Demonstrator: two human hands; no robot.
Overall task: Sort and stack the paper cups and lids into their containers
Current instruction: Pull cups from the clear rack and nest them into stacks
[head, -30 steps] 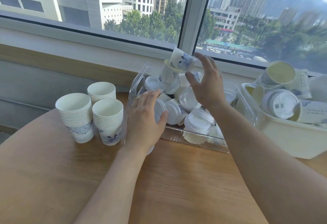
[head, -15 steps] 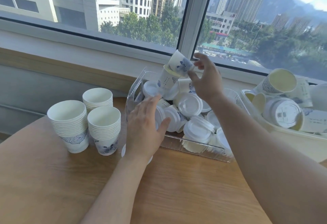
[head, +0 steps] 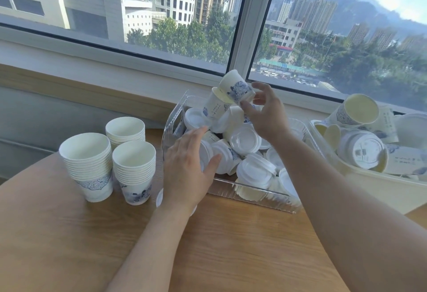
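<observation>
Overflowing clear bin (head: 258,196): lidded cups (head: 246,139)

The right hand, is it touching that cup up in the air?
Touching. The head view shows the right hand pinching the blue-patterned cup at its base, thumb below and fingers curled above.

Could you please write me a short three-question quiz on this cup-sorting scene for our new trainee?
1. How many stacks of nested cups stand on the wooden table?
2. True or false: the right hand pinches a cup above the clear bin.
3. Which describes the left hand? A) holding a lid aloft B) fingers straight, reaching into the clear bin C) resting on the stacks

Key
1. Three.
2. True; the cup is tilted, thumb and fingers at its end.
3. B.
</observation>
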